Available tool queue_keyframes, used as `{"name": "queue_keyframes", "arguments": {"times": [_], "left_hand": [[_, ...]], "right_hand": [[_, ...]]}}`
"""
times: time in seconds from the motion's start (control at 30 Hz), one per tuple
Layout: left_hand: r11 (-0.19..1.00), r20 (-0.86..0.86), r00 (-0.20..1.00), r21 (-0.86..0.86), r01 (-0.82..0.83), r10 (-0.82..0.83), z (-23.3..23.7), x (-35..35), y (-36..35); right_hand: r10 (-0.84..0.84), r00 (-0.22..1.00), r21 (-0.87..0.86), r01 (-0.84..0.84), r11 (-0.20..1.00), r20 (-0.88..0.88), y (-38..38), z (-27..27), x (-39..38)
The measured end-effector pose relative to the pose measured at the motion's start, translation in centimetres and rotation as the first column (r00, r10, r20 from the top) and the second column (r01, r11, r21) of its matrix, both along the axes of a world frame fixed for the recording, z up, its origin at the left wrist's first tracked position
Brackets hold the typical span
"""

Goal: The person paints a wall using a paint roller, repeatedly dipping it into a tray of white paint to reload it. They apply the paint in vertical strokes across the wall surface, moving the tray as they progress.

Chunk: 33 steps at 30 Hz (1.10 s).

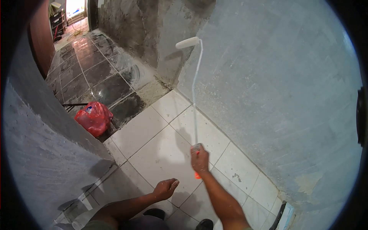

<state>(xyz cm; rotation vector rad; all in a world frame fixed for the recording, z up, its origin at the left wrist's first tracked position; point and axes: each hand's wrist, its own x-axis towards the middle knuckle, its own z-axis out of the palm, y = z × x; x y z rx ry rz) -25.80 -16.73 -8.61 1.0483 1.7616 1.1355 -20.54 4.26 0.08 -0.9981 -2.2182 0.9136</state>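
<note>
My right hand (pixel 199 159) is wrapped around the handle of a paint roller (pixel 195 86); orange parts of the grip show above and below the fingers. A long, thin white frame rises from the hand to a pale roller sleeve (pixel 187 42), held up before the grey wall (pixel 276 76). Whether the sleeve touches the wall is hard to judge. Lower and to the left, my left hand (pixel 166 189) hangs over the floor tiles with its fingers curled in, and nothing shows in it.
Beneath me are white floor tiles (pixel 161 147), meeting dark, dusty tiles (pixel 111 88) further off. A red plastic bag (pixel 94 118) lies by the left wall corner (pixel 92 142). At lower right, a blue-and-white object (pixel 285 217) leans near the wall. A bright doorway (pixel 76 9) stands far back.
</note>
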Motion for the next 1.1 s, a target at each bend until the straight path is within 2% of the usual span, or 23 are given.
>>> {"name": "queue_keyframes", "arguments": {"times": [0.07,0.13,0.2,0.27,0.33,0.4,0.47,0.53,0.57,0.6,0.63,0.67,0.73,0.8,0.87,0.9,0.93,0.97,1.0,1.03,1.07,1.1], "left_hand": [[0.985,-0.072,0.983,-0.052,0.165,-0.168,-0.7,0.8,-0.6],[0.985,-0.047,0.984,-0.033,0.172,-0.173,-0.6,1.8,-1.0],[0.949,-0.049,0.952,-0.103,0.297,-0.303,-0.1,2.2,-1.1],[0.956,-0.100,0.951,-0.059,0.288,-0.293,-0.4,2.6,-1.3],[0.930,-0.162,0.916,-0.055,0.364,-0.368,-0.6,2.7,-1.5],[0.921,-0.184,0.903,-0.052,0.386,-0.389,-0.9,2.8,-1.8],[0.911,-0.200,0.890,-0.047,0.409,-0.410,-0.9,3.4,-1.6],[0.865,-0.125,0.856,-0.092,0.494,-0.502,0.9,3.4,-0.5],[0.863,-0.130,0.853,-0.091,0.497,-0.505,1.8,3.4,0.4],[0.924,-0.072,0.922,0.003,0.383,-0.381,2.7,3.4,1.3],[0.964,-0.002,0.968,0.089,0.251,-0.251,3.4,3.2,2.1],[0.964,-0.007,0.968,0.085,0.251,-0.251,3.8,2.7,2.8],[0.982,0.107,0.989,0.148,-0.116,0.101,3.7,1.5,3.9],[0.970,0.205,0.966,0.148,-0.192,0.160,2.0,-0.8,3.1],[0.928,0.126,0.932,0.114,-0.355,0.341,3.4,-2.6,0.9],[0.926,0.195,0.912,0.039,-0.376,0.362,3.0,-3.8,-0.3],[0.920,0.260,0.885,-0.042,-0.389,0.387,2.5,-4.7,-1.8],[0.920,0.246,0.888,-0.052,-0.388,0.388,1.7,-5.6,-3.4],[0.919,0.158,0.906,-0.093,-0.382,0.393,0.8,-6.5,-4.7],[0.916,0.069,0.918,-0.130,-0.380,0.391,0.4,-7.5,-5.1],[0.916,0.059,0.920,-0.136,-0.377,0.387,0.0,-8.3,-5.4],[0.911,-0.017,0.923,-0.156,-0.382,0.384,-0.1,-8.9,-5.6]], "right_hand": [[-0.004,0.998,0.090,-0.002,0.996,0.067,3.7,3.2,2.0],[-0.018,0.983,0.170,-0.014,0.985,0.183,6.8,6.4,4.3],[-0.031,0.983,0.170,0.000,0.985,0.179,8.6,9.1,6.4],[-0.002,0.988,0.251,-0.037,0.967,0.155,10.5,9.5,9.0],[0.000,0.988,0.287,-0.045,0.957,0.156,11.0,10.1,11.3],[-0.039,0.979,0.167,0.005,0.986,0.200,10.4,11.4,13.4],[-0.034,0.975,0.175,-0.004,0.985,0.218,9.6,10.7,14.9],[-0.106,0.990,-0.039,0.110,0.993,0.092,7.7,7.9,14.5],[-0.087,0.995,-0.199,0.077,0.977,-0.042,6.5,5.3,13.8],[-0.089,0.980,-0.351,0.021,0.936,-0.178,5.0,2.8,12.4],[-0.062,0.964,-0.420,-0.054,0.906,-0.259,3.0,1.2,10.0],[-0.041,0.940,-0.480,-0.136,0.867,-0.339,0.8,0.0,7.5],[-0.072,0.953,-0.610,-0.129,0.782,-0.294,-3.6,1.3,2.8],[-0.171,0.930,-0.730,-0.133,0.670,-0.326,-7.1,2.5,-1.0],[-0.085,0.912,-0.676,-0.232,0.699,-0.401,-8.2,-0.3,-3.5],[-0.170,0.876,-0.803,-0.315,0.507,-0.451,-8.7,-0.6,-4.8],[-0.176,0.872,-0.807,-0.322,0.494,-0.456,-9.4,-1.3,-5.7],[-0.235,0.854,-0.843,-0.344,0.414,-0.464,-10.0,-2.0,-6.5],[-0.293,0.835,-0.868,-0.368,0.335,-0.467,-10.3,-2.8,-7.3],[-0.206,0.862,-0.844,-0.358,0.401,-0.463,-10.4,-3.8,-7.7],[-0.215,0.858,-0.845,-0.361,0.394,-0.467,-10.3,-4.9,-8.2],[-0.130,0.909,-0.851,-0.309,0.425,-0.395,-10.3,-5.4,-8.3]]}}
